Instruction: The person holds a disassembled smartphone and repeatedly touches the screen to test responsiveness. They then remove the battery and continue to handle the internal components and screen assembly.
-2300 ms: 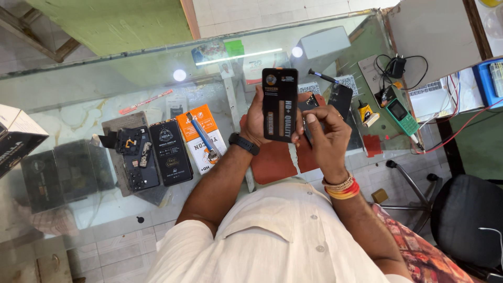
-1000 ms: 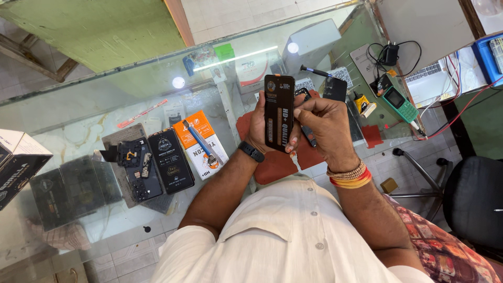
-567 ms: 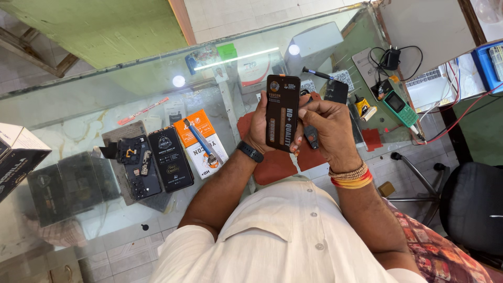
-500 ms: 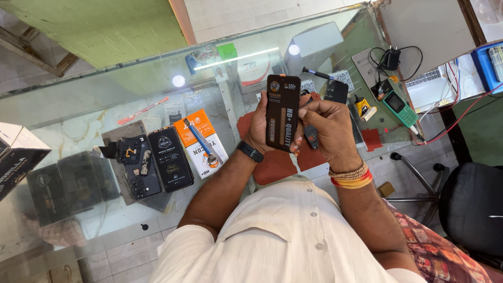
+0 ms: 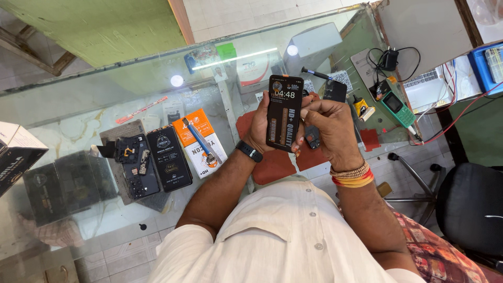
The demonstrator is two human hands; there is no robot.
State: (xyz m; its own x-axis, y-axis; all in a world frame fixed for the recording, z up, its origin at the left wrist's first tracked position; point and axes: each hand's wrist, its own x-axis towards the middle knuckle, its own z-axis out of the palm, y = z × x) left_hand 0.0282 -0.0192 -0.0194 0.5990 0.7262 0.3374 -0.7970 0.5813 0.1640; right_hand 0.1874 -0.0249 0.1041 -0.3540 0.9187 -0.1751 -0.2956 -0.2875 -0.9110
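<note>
From my remote seat I see the left hand (image 5: 260,121) wrapped around the back of a black phone display panel (image 5: 284,112), its grip clamped on the panel's left edge and underside so that the panel stands upright between the two hands, above the tabletop (image 5: 78,112). The right hand (image 5: 326,126) sits just beside the panel's right edge, fingers curled together near its upper corner; I cannot tell whether they pinch anything there. A small dark object (image 5: 312,137) shows just below that hand's fingers, but what holds it is hidden. Under both hands lies a red mat (image 5: 272,165). Left of the left-hand grip, well apart, an orange-and-white box (image 5: 195,133) carries a blue-handled tool (image 5: 199,142), with a black display box (image 5: 168,158) and an opened phone body (image 5: 135,165) just beside it. Beyond the right-hand grip rest a dark-handled tool (image 5: 314,73) and a green keypad phone (image 5: 397,107).
</note>
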